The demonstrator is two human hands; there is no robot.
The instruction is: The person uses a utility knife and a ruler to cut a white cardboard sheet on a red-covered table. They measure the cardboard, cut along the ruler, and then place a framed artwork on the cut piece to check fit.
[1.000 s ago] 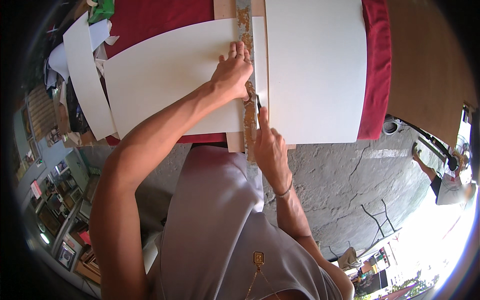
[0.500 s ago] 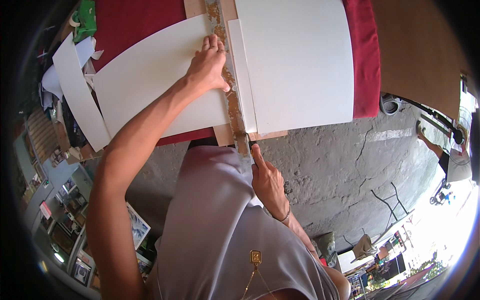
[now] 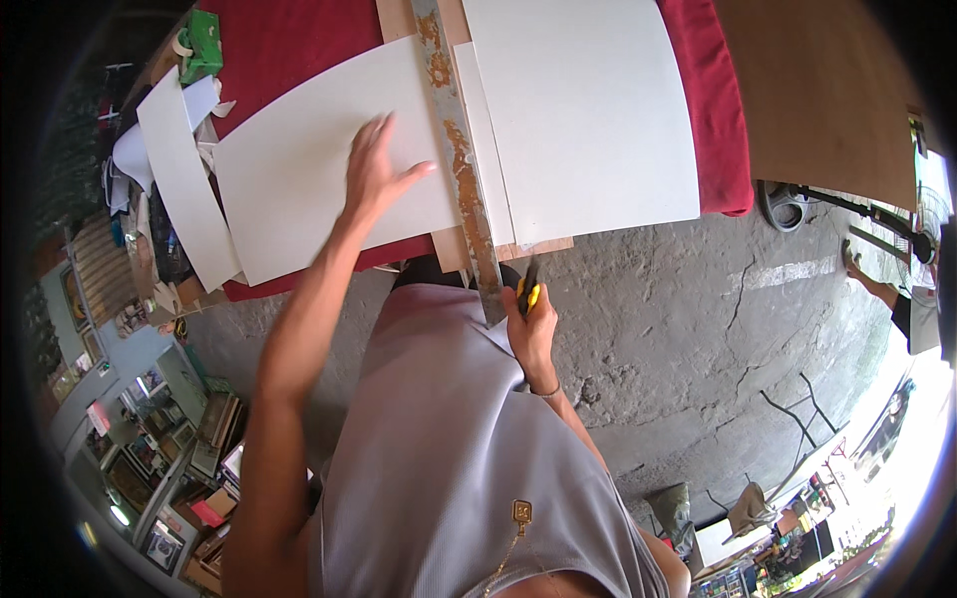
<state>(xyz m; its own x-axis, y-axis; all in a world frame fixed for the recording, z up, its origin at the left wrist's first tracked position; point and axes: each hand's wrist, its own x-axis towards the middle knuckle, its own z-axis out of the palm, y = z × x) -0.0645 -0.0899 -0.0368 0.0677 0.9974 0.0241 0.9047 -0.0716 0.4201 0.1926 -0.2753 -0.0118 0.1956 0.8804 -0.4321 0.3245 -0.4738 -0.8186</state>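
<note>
My left hand is open, its fingers spread and slightly blurred, over a white board. It is apart from the long rust-stained metal straightedge that lies across the board's right edge. My right hand is closed around a yellow and black utility knife, close to the near end of the straightedge. The knife's tip points up and away from me, blurred, just off the table's near edge. Right of the straightedge lie a narrow white strip and a large white sheet.
Red cloth covers the table, with a wooden backing piece under the straightedge. White offcuts and a green box lie at the left. A brown panel stands right; another person's arm shows at the far right. The floor is cracked concrete.
My left hand has come off the straightedge and moved left over the white board. My right hand has turned, bringing the knife into view away from the strip's edge.
</note>
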